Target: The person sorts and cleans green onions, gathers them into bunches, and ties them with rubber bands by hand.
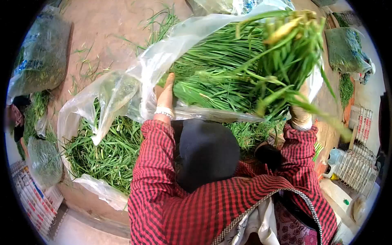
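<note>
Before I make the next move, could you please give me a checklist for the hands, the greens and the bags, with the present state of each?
1. Left hand at the left end of the greens pile: ok.
2. Right hand firmly gripping the raised bunch: cannot tell, leaves hide most of it.
3. Bunch tidy: not ok, some leaves stick out from it.
4. Large bag open around the pile: ok, greens are exposed.
5. Left-side bag open: ok, loose greens show inside.
6. Floor free of scraps: not ok.
</note>
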Demonstrator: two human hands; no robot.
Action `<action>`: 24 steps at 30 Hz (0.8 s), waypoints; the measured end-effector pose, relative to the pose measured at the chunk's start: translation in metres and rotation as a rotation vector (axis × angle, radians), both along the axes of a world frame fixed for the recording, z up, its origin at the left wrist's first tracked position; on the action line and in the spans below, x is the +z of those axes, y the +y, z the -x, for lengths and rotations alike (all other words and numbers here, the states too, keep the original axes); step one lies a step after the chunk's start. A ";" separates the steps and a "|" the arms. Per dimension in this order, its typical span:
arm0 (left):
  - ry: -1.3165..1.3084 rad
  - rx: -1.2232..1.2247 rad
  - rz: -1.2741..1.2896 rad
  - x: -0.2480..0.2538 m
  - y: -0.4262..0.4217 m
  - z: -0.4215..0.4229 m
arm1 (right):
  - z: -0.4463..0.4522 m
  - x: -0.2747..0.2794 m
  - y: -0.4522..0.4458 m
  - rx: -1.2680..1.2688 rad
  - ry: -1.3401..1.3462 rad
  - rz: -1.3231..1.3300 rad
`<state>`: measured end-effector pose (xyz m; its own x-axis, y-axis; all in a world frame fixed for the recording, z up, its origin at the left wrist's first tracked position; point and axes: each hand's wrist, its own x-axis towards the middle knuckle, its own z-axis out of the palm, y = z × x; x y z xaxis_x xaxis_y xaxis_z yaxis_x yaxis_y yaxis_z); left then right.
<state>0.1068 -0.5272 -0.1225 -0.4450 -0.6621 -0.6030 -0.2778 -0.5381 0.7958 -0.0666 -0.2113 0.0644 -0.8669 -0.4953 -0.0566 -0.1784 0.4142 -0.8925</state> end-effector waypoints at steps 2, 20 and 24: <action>-0.156 -0.356 0.277 0.018 0.005 -0.006 | 0.016 -0.019 0.053 -0.018 0.056 -0.086; 1.356 -0.326 0.566 0.331 0.103 0.051 | -0.080 0.207 -0.081 0.495 1.015 0.067; 1.627 -0.225 -0.705 0.362 0.159 0.042 | -0.128 0.217 -0.005 0.294 0.727 -0.138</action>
<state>0.0647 -0.3685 0.2398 -0.8583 -0.3471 0.3779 0.3655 -0.9305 -0.0244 0.0613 -0.2163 0.2818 -0.5449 -0.7392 0.3958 -0.8156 0.3577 -0.4547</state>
